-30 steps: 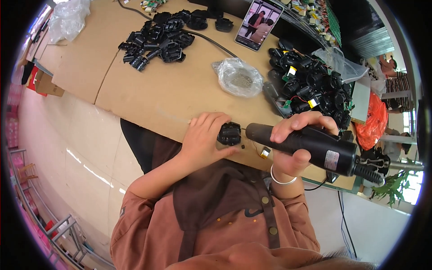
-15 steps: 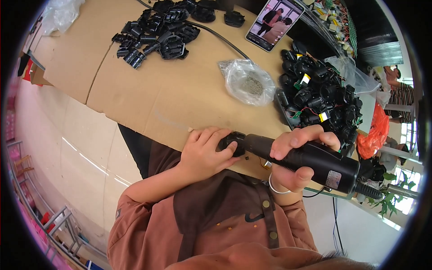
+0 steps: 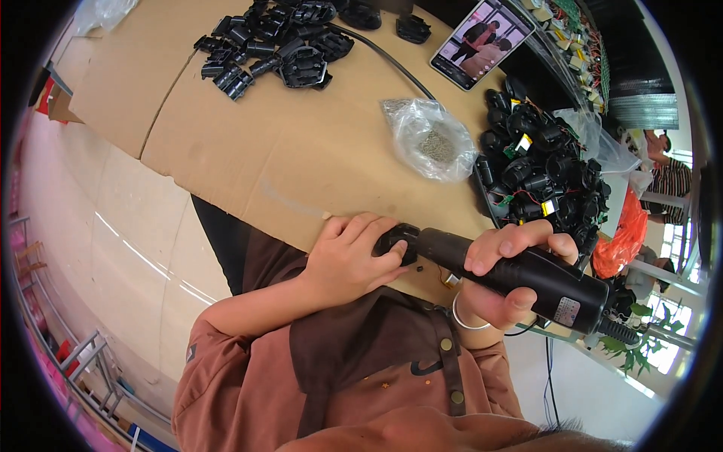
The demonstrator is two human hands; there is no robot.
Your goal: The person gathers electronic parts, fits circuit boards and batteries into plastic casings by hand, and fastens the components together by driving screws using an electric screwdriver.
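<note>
My right hand (image 3: 504, 264) is wrapped round a black electric screwdriver (image 3: 561, 290), whose cord leaves its back end at the right. The tool lies nearly level, its nose pointing left. My left hand (image 3: 350, 252) grips a small black plastic housing (image 3: 395, 242) at the table's near edge, thumb on its front. The screwdriver's nose meets this housing; the tip itself is hidden. Under the tool, a small part with thin wires (image 3: 449, 279) shows partly on the cardboard.
On the cardboard-covered table (image 3: 226, 158) lies a bag of small screws (image 3: 437, 143). Black plastic shells (image 3: 279, 45) are heaped at the far left. A tray of black assemblies with wires (image 3: 535, 166) stands right. A phone (image 3: 482, 41) leans behind; people are in the right background.
The whole view has shifted slightly, so the table things appear a little farther right. Both hands keep their hold, with the screwdriver still against the housing.
</note>
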